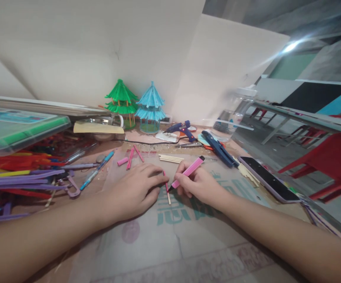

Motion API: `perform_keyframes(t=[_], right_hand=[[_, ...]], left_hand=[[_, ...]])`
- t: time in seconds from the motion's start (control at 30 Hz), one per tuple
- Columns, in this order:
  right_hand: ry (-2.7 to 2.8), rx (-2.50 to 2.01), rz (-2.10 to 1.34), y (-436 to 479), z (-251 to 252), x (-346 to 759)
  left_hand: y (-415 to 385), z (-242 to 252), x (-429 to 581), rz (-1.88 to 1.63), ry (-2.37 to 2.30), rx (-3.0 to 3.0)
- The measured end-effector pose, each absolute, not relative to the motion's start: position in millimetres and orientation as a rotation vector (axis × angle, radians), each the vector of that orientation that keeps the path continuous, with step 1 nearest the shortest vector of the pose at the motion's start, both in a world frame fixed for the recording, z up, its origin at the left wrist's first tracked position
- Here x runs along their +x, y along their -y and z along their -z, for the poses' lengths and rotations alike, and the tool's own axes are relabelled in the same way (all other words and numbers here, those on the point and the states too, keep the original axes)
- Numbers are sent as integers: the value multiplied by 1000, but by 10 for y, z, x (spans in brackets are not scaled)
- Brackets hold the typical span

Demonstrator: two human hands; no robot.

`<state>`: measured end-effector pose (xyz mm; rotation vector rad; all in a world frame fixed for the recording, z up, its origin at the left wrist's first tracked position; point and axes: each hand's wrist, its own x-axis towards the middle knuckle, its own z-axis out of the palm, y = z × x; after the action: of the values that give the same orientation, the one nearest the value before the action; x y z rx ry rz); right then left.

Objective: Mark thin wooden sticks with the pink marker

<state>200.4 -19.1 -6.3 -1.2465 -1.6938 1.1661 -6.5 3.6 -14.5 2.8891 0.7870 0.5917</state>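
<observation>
Faces a green model pagoda [120,103] and a blue model pagoda [150,105] at the back of the table [104,179], with a glue gun [184,129], a blue cutter [219,148] and a phone [269,179] to the right. Has pipe cleaners [23,181] heaped on the left, near a blue pen [97,170], and pink sticks [130,158] and plain sticks [171,158] just beyond the hands. Lays the left hand [141,188] palm-down, unclenched, with the forefinger on a part-pink stick [168,196] flat on the plastic sheet [146,255], between both hands. Aligns the stick's long axis front to back, bare end nearest and slightly right. Clamps the right hand [198,182] around a pink marker [189,169], slanting black tip down-left to the stick, black tail up-right.
</observation>
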Motion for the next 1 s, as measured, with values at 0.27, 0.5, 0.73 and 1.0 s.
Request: perform_keyframes(t=[0.27,0.5,0.73,1.0], right_hand=[[1691,-1237,-1142,193,59,2001],[1688,-1243,-1118,170,76,2011],[1720,-1233,-1233,204,35,2008],[1682,-1250,-1144,199,46,2001]], left_hand=[[-45,127,-53,-588,-794,2874],[-41,118,-51,-604,-797,2869],[-43,134,-60,-602,-799,2876],[-34,129,-55,-606,-789,2865]])
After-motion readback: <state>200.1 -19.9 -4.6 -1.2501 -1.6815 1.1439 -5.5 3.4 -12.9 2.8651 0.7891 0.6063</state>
